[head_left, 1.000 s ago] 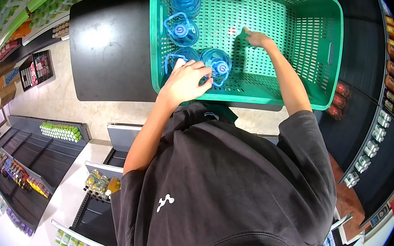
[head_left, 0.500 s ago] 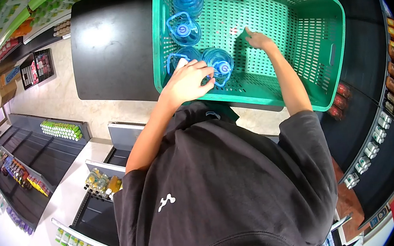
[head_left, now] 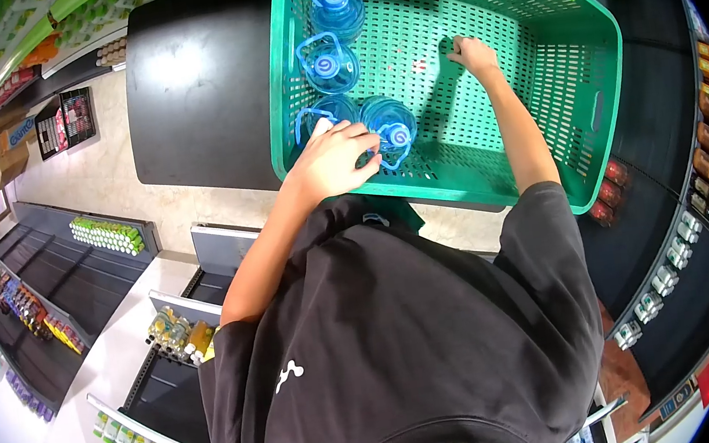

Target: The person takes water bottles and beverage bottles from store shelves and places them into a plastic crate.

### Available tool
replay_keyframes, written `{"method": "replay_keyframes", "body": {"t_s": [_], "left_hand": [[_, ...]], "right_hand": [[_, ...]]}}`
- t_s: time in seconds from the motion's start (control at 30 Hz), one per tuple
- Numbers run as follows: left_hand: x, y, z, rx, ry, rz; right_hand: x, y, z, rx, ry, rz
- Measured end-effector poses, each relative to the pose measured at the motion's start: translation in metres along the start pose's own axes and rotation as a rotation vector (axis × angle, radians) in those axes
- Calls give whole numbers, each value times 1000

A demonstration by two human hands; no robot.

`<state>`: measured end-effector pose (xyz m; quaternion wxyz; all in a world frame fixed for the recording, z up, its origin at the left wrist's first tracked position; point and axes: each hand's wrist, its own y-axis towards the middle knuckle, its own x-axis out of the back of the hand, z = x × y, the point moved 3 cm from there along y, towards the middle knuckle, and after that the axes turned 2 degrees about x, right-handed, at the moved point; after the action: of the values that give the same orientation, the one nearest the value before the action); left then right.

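Note:
In a green basket [head_left: 464,177] stand several clear blue water bottles with blue carrying handles. A far-left bottle [head_left: 337,16] and a middle-left bottle [head_left: 328,67] are upright along the left wall. My left hand [head_left: 333,155] is curled over the near-left bottle [head_left: 332,111], its fingertips beside the cap and handle of the near-right bottle [head_left: 388,120]. What lies under those fingers is hidden. Over the perforated basket floor is my right hand [head_left: 476,54], its fingers bent inward, with nothing visible in them.
A black table [head_left: 201,90] lies left of the basket. Shelves with bottles and packets stand at left and right. Red packages [head_left: 607,190] sit just right of the basket. A black crate [head_left: 77,121] and cardboard boxes [head_left: 12,139] are on the floor at far left.
My right hand has moved slightly right, and its stretched index finger has curled in. My left hand stays over the bottles. The view has shifted a little.

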<state>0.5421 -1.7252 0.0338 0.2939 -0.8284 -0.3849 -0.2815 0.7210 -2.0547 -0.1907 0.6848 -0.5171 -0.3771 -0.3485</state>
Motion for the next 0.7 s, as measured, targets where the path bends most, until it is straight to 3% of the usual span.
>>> {"method": "replay_keyframes", "body": {"t_s": [0.17, 0.23, 0.33, 0.7], "left_hand": [[0, 0, 0, -15, 3, 9], [0, 0, -1, -36, -19, -79], [0, 0, 0, -17, -8, -13], [1, 1, -1, -49, -37, -106]], "right_hand": [[3, 8, -2, 56, -28, 28], [7, 8, 0, 109, -52, 49], [8, 9, 3, 180, -65, 9], [10, 27, 6, 210, -94, 93]]}}
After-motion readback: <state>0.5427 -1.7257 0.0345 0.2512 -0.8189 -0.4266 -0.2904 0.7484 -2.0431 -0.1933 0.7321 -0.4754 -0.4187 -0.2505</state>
